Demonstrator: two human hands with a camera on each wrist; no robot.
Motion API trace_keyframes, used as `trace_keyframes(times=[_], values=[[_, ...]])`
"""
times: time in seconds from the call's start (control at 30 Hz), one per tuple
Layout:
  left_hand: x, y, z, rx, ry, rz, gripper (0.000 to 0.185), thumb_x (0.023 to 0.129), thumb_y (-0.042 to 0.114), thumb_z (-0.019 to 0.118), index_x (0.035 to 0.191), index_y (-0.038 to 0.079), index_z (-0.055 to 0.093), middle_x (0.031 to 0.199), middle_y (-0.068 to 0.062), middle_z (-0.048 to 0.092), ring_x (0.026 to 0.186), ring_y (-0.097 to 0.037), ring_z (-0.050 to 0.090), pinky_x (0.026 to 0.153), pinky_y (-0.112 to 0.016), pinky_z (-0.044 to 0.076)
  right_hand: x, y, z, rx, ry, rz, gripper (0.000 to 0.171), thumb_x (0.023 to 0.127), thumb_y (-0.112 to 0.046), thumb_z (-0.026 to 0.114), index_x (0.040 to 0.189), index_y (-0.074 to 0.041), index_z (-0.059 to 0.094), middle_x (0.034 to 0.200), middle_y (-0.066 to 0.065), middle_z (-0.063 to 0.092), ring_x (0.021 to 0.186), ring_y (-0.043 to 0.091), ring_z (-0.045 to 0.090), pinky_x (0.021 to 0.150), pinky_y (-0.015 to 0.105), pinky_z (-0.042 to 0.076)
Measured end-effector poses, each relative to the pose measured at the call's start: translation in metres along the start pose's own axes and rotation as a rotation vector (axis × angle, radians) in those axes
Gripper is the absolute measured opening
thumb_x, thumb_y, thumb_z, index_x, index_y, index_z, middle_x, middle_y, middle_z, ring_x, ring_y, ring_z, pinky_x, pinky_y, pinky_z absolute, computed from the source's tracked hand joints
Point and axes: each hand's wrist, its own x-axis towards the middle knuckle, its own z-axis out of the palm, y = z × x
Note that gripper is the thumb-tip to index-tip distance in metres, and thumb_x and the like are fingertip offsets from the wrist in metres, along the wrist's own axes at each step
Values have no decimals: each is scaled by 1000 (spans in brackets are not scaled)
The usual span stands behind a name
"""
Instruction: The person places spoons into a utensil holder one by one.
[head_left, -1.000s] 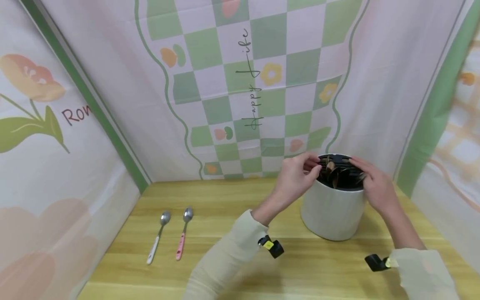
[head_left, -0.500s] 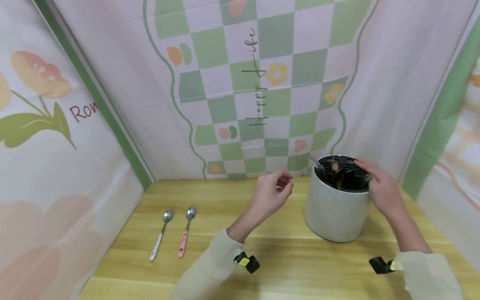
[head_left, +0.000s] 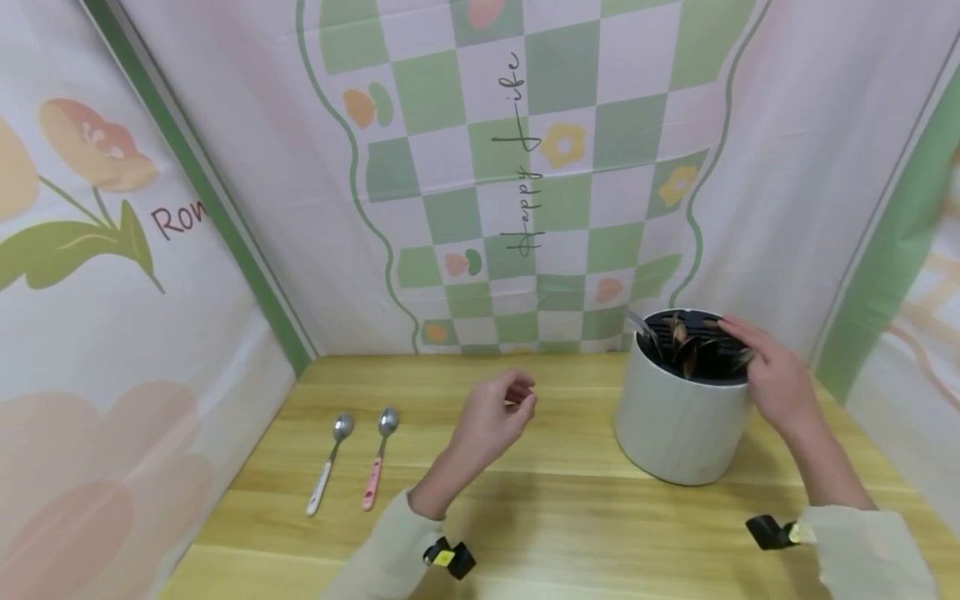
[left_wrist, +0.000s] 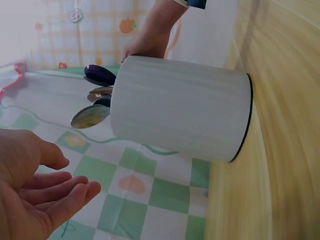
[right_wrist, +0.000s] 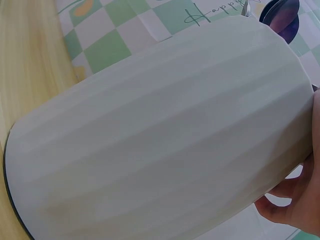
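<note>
A white ribbed utensil holder (head_left: 678, 421) with a black slotted insert stands at the back right of the wooden table (head_left: 570, 517). Several spoons (head_left: 681, 340) stick up out of it, bowls upward. My right hand (head_left: 768, 375) lies over the holder's right rim, and its fingers (right_wrist: 292, 207) curl round the side. My left hand (head_left: 498, 408) hovers over the table left of the holder (left_wrist: 180, 107), well apart from it. The left hand's fingers (left_wrist: 60, 200) are relaxed and hold nothing.
Two spoons lie side by side at the table's left: a white-handled one (head_left: 328, 465) and a pink-handled one (head_left: 377, 460). Patterned cloth walls close in the table at the back and both sides. A wrist camera (head_left: 765, 531) shows on my right sleeve.
My left hand has drawn back from the holder's rim, moving left and down, with nothing in it. The right hand has stayed on the holder.
</note>
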Motion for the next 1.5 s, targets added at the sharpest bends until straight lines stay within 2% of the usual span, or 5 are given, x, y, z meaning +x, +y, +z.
trace_keyframes(times=[0.27,0.47,0.73,1.37,1.5], values=[[-19,-20,-13,6,14,-26,12,94,5,65,105,1,67,91,-9,73,83,-15,71,71,-12,56,1,-1,1,14,-4,-8,56,97,-1,19,148,-2,43,157,26,33,143,56,26,115,71,18],[-34,-32,-23,33,0,-104,14,95,8,65,108,4,68,95,-7,72,86,-14,70,73,-13,56,0,-1,1,16,-8,3,56,98,-2,18,149,-3,42,158,25,33,144,54,24,117,70,17],[-51,-50,-34,101,19,-157,14,92,7,67,106,6,68,93,-5,72,85,-14,69,71,-13,55,-1,0,0,18,-20,9,58,97,-2,18,151,-4,40,159,24,31,146,54,22,116,72,15],[-83,-95,-56,203,87,-221,16,87,-2,69,103,-2,67,91,-12,73,83,-21,71,70,-17,58,-1,0,0,38,-21,4,58,97,-2,18,151,-5,40,159,23,30,146,54,20,117,72,13],[-85,-106,-63,276,109,-217,14,85,-2,70,98,-1,68,87,-12,73,76,-20,71,63,-17,57,-2,0,0,35,-19,1,59,96,-1,18,151,-4,40,159,24,30,146,54,20,117,71,13]])
